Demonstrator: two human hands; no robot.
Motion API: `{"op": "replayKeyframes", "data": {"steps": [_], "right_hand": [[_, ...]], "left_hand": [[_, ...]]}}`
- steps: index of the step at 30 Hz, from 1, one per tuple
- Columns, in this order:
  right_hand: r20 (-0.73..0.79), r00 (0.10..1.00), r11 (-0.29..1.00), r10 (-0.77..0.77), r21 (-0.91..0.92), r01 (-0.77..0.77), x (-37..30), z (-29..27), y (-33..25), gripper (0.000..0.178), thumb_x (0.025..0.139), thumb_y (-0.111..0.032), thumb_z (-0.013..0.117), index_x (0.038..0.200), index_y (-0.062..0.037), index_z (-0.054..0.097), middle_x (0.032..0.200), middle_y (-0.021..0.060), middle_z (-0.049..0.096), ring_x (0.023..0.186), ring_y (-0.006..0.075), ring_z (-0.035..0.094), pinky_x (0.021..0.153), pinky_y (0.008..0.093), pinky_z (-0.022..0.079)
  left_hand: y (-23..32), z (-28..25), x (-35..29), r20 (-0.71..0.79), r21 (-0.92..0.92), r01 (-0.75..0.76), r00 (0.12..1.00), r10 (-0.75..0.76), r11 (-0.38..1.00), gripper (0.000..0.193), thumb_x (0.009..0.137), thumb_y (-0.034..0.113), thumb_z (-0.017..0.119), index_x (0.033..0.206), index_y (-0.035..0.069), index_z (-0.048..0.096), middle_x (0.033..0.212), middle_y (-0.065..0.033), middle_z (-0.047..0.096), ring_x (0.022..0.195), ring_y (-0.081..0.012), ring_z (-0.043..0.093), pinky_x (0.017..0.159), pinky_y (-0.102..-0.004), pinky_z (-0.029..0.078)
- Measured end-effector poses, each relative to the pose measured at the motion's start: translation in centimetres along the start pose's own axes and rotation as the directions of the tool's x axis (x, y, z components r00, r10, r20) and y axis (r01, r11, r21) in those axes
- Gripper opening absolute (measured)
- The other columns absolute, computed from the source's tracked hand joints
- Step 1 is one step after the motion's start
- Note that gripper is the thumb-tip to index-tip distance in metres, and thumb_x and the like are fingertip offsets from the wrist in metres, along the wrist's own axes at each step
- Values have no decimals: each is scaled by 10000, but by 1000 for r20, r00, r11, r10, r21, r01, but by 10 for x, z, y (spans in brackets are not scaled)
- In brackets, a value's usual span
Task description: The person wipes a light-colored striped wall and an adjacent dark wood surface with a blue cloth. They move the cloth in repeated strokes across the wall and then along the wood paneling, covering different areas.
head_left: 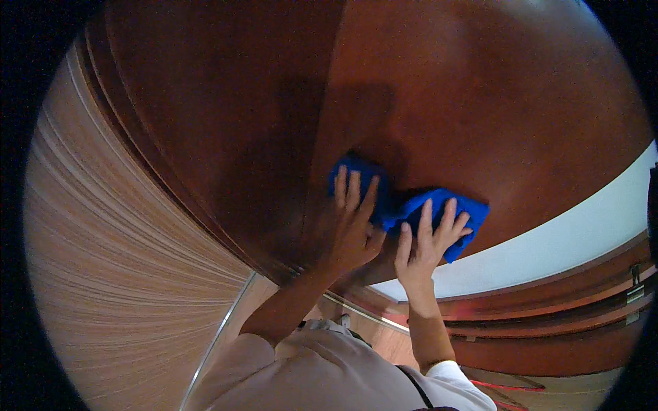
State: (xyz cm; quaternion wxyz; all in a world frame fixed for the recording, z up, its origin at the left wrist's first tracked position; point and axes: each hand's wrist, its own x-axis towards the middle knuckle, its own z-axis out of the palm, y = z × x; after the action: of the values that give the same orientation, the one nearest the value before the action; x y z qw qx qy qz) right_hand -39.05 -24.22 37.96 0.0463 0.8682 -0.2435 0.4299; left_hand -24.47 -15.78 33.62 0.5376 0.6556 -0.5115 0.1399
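Both my hands are pressed on blue cloth against a reddish-brown wooden panel (439,96). My left hand (356,212), fingers apart, covers a darker, shaded piece of blue cloth (355,163) and keeps it against the wood. Just to its right, my right hand (428,240) spreads its fingers over a brighter blue cloth (473,212), which sticks out past the fingertips. Where the blue parts meet between the hands, I cannot tell whether they are one cloth or two. The palms are hidden.
A vertical seam divides the panel, and my shadow falls across it. Wood-grained wall panelling (123,260) curves along the left. A white surface (507,270) lies at the right edge, with a brown wooden part carrying metal fittings (635,294) beyond. A metal strip (223,329) runs at lower left.
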Motion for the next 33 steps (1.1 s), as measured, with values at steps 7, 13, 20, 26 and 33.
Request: {"op": "replayKeyframes", "data": {"steps": [7,13,20,26,33], "right_hand": [[201,973,993,-111,70,99,16,-19,-7,533,928,-146,638,1447,-53,569,1626,235,343,1483,522,248,1189,696,56],[-93,992,996,-85,-38,82,42,-24,-23,537,901,-121,669,1431,-70,596,1621,214,368,1485,494,261,1190,682,64],[112,974,980,-199,36,196,29,-10,-17,571,851,-68,695,1416,-78,610,1633,170,370,1510,476,250,1214,651,80],[-193,955,972,-226,-106,209,51,-13,-27,534,896,-111,668,1426,-100,608,1609,141,416,1486,450,309,1212,649,123],[-175,941,955,-291,-104,276,98,10,-66,500,837,-99,641,1336,-69,661,1606,71,431,1509,381,310,1192,645,206]], "left_hand": [[15,-5,6,110,-43,-30,993,35,999,816,824,213,634,1565,-7,371,1651,-355,138,1532,-573,32,1208,-696,72],[8,-26,20,-12,-87,-12,1000,11,996,820,814,175,621,1575,12,360,1662,-340,117,1531,-571,46,1206,-703,55],[8,-1,13,2,-1,-10,1000,10,1000,888,788,187,647,1591,4,313,1667,-336,109,1535,-565,31,1218,-677,47],[-10,-20,16,-53,-18,-148,988,147,989,921,788,202,662,1598,-9,279,1674,-333,81,1542,-553,9,1224,-661,28],[-21,-47,69,-149,75,-340,926,347,938,907,767,111,623,1594,-20,276,1680,-327,49,1539,-563,0,1209,-686,1]]}}
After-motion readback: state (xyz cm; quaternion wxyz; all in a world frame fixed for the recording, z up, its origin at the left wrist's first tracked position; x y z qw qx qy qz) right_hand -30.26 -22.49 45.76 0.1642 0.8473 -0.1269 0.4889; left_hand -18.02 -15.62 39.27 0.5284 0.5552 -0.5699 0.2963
